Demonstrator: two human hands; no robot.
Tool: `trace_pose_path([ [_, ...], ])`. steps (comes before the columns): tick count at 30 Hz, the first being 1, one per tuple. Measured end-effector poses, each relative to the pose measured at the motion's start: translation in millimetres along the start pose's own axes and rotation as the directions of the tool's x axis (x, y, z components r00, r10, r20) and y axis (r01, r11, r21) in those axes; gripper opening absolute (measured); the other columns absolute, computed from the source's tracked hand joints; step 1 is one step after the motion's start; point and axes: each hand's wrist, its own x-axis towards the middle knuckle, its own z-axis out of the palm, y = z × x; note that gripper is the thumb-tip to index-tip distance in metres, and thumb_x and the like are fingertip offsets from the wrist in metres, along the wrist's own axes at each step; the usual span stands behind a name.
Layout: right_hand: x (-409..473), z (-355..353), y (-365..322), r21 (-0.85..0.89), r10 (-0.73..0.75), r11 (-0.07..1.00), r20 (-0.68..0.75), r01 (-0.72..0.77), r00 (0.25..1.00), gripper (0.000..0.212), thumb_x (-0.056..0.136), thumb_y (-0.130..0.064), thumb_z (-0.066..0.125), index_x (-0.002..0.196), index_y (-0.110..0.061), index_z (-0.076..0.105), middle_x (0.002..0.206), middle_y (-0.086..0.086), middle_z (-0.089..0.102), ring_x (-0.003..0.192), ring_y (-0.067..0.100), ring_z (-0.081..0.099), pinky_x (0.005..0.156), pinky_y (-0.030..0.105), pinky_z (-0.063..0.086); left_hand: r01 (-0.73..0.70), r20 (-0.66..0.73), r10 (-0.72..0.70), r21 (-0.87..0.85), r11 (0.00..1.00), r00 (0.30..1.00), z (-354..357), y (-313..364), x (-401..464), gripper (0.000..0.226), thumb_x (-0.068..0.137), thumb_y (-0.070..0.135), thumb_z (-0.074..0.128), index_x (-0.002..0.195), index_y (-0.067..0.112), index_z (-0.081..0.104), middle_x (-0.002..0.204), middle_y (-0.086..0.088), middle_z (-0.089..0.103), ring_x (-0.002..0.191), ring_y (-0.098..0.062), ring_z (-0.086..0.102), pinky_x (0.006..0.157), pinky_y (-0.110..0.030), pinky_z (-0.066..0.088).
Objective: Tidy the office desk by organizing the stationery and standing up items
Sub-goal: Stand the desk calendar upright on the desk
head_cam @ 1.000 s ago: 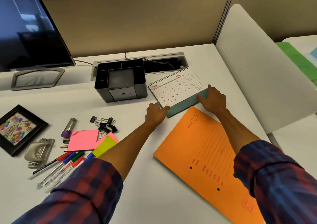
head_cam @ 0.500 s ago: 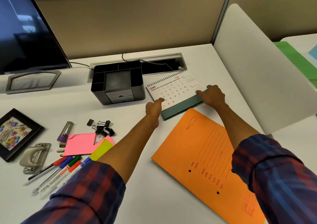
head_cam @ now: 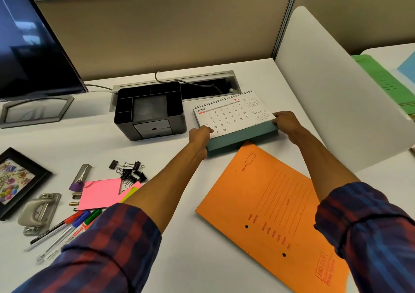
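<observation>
Head view: both hands' fingers (head_cam: 279,114) grasp the spiral-bound June desk calendar (head_cam: 233,115), tilted.

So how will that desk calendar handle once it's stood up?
The calendar looks light and stiff: card pages on a spiral binding over a teal base. It may tip if the base isn't spread. The left hand and right hand grip its ends.

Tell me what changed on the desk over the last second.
Both hands, left hand and right hand, kept their grip on the desk calendar and tipped its page side up off the desk, standing it on its teal base. The orange folder, organizer and loose stationery stayed put.
</observation>
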Motion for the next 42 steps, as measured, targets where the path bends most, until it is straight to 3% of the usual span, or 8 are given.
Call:
trace_pose_path([
  [3, 0, -7, -1, 0.038, -0.007, 0.999, -0.04, 0.008, 0.999, 0.031, 0.099, -0.001, 0.042, 0.127, 0.0, 0.055, 0.131, 0.013, 0.056, 0.103, 0.019, 0.05, 0.088, 0.034, 0.046, -0.098, 0.027, 0.095, 0.134, 0.986, 0.995, 7, 4, 8, 0.032, 0.098, 0.001, 0.048, 0.129, 0.007, 0.046, 0.135, -0.008, 0.055, 0.089, -0.014, 0.05, 0.059, -0.023, 0.044],
  [7, 5, -20, -3, 0.104, -0.013, 0.994, -0.11, 0.024, 0.994, 0.032, 0.098, -0.007, 0.047, 0.13, -0.006, 0.05, 0.134, 0.01, 0.054, 0.106, 0.017, 0.049, 0.085, 0.029, 0.044, -0.273, 0.125, 0.247, 0.277, 0.921, 0.961, 17, 16, 14, 0.055, 0.096, -0.004, 0.048, 0.145, 0.015, 0.03, 0.142, -0.012, 0.047, 0.109, -0.017, 0.042, 0.088, -0.033, 0.049],
  [10, 8, -28, -3, 0.127, -0.009, 0.992, -0.141, 0.027, 0.99, 0.032, 0.098, -0.005, 0.046, 0.129, -0.006, 0.049, 0.134, 0.009, 0.054, 0.107, 0.016, 0.049, 0.087, 0.028, 0.043, -0.334, 0.182, 0.291, 0.291, 0.897, 0.939, 24, 26, 19, 0.059, 0.095, -0.006, 0.047, 0.145, 0.017, 0.027, 0.14, -0.013, 0.048, 0.113, -0.021, 0.045, 0.091, -0.038, 0.051],
  [14, 11, -33, -1, 0.139, 0.003, 0.99, -0.138, 0.016, 0.99, 0.031, 0.094, 0.0, 0.046, 0.124, -0.009, 0.05, 0.131, 0.01, 0.055, 0.107, 0.018, 0.05, 0.089, 0.032, 0.045, -0.358, 0.243, 0.3, 0.247, 0.901, 0.922, 31, 30, 31, 0.058, 0.096, 0.002, 0.055, 0.141, 0.022, 0.026, 0.137, -0.012, 0.051, 0.113, -0.018, 0.049, 0.07, -0.022, 0.052],
  [23, 10, -34, 10, 0.085, -0.018, 0.996, -0.18, 0.034, 0.983, 0.037, 0.093, -0.001, 0.047, 0.128, -0.011, 0.045, 0.133, 0.008, 0.055, 0.106, 0.017, 0.049, 0.09, 0.033, 0.045, -0.47, 0.352, 0.365, 0.284, 0.836, 0.862, 44, 31, 44, 0.064, 0.093, 0.001, 0.059, 0.138, 0.022, 0.018, 0.13, -0.012, 0.051, 0.113, -0.02, 0.053, 0.067, -0.02, 0.054],
  [28, 9, -35, 14, 0.037, -0.085, 0.995, -0.234, 0.096, 0.968, 0.036, 0.092, -0.001, 0.047, 0.126, -0.011, 0.047, 0.128, 0.006, 0.059, 0.103, 0.018, 0.053, 0.08, 0.028, 0.044, -0.517, 0.388, 0.38, 0.361, 0.776, 0.84, 50, 37, 50, 0.058, 0.094, -0.006, 0.052, 0.135, 0.017, 0.018, 0.131, -0.013, 0.049, 0.113, -0.018, 0.049, 0.086, -0.034, 0.054],
  [35, 11, -34, 26, -0.014, -0.181, 0.983, -0.254, 0.183, 0.95, 0.04, 0.094, 0.001, 0.041, 0.131, -0.011, 0.05, 0.135, 0.008, 0.057, 0.122, 0.025, 0.055, 0.099, 0.033, 0.048, -0.536, 0.485, 0.32, 0.412, 0.737, 0.814, 48, 41, 63, 0.061, 0.091, -0.016, 0.044, 0.125, 0.027, 0.017, 0.133, -0.014, 0.05, 0.119, -0.024, 0.048, 0.087, -0.039, 0.055],
  [42, 16, -27, 35, -0.036, -0.193, 0.981, -0.241, 0.19, 0.951, 0.041, 0.098, -0.003, 0.04, 0.136, -0.017, 0.044, 0.135, 0.009, 0.054, 0.121, 0.027, 0.051, 0.093, 0.028, 0.043, -0.55, 0.535, 0.286, 0.435, 0.713, 0.795, 59, 40, 71, 0.088, 0.082, -0.027, 0.045, 0.143, 0.029, 0.013, 0.139, -0.006, 0.036, 0.132, -0.026, 0.035, 0.103, -0.054, 0.042],
])
